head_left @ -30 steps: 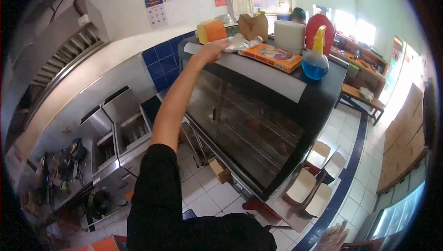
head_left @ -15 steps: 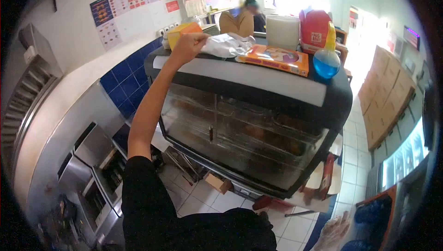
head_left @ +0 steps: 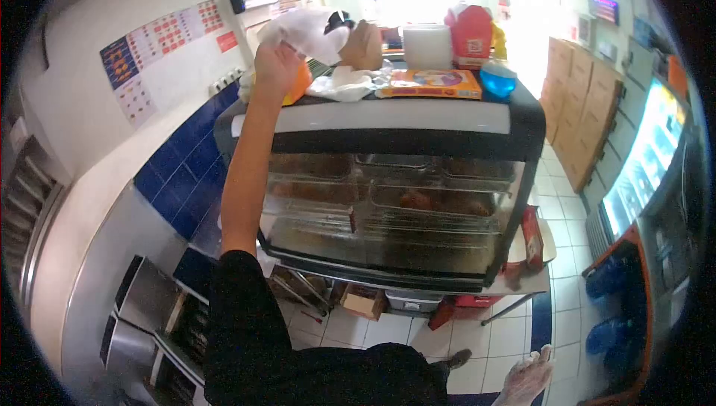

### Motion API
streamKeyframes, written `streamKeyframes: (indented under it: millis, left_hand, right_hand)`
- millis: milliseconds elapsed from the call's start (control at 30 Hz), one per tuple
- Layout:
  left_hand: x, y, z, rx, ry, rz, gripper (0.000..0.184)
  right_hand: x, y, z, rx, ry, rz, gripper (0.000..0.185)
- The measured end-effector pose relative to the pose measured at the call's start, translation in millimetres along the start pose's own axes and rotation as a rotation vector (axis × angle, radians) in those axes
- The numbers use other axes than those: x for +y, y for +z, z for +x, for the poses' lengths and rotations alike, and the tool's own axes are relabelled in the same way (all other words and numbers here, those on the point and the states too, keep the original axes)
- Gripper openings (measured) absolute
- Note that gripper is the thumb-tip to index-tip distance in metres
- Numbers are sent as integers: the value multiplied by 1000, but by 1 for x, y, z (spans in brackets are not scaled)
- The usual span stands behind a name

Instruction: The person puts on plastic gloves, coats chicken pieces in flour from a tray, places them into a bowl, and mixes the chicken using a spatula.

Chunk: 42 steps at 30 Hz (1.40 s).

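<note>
Above the left part of the warming cabinet [head_left: 388, 117], my left hand [head_left: 274, 69] is raised, its fingers pinched on a thin, translucent white piece of plastic that looks like a disposable glove [head_left: 309, 35]. The plastic spreads to the right of my fingers. Below it, a crumpled white plastic packet [head_left: 344, 83] lies on the cabinet top, beside a flat orange box [head_left: 436, 83]. Behind my wrist, an orange and yellow box [head_left: 300, 83] is partly hidden. My right hand [head_left: 524, 380], covered by a clear plastic glove, hangs low at the bottom right, fingers stretched out and holding nothing visible.
A bottle of blue liquid [head_left: 498, 80], a red carton [head_left: 470, 36] and a white stack [head_left: 426, 47] stand on the cabinet. Trays of food show behind its glass. Metal fryer equipment [head_left: 149, 286] is at left; stacked cardboard boxes [head_left: 578, 104] and a lit fridge [head_left: 645, 156] are at right.
My left hand has lifted up from the white packet, drawing out the thin plastic. My gloved right hand is lower and its fingers show more clearly. The view has shifted.
</note>
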State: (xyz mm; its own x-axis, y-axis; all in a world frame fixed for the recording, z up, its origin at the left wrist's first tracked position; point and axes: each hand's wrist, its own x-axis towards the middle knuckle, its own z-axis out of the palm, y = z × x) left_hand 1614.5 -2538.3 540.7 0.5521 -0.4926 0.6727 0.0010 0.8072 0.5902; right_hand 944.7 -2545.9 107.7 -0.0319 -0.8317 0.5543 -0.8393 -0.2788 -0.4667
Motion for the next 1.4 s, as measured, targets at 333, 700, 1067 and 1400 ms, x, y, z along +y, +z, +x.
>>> streamKeyframes:
  millis: [333, 700, 1067, 1400]
  left_hand:
    - [-177, 201, -188, -520, -760, -808, 44]
    - [-394, 419, -494, -853, -1767, -891, 41]
    - [-459, 565, -603, -1182, -1643, -462, 54]
    - [-499, 672, -687, -1569, -1600, -402, 27]
  right_hand:
    - [24, -17, 10, -156, 525, 2233, 52]
    - [72, -71, 104, 226, 706, 1083, 56]
    - [262, -124, 126, 541, 830, 707, 44]
    - [356, -198, 112, 955, 1036, 703, 40]
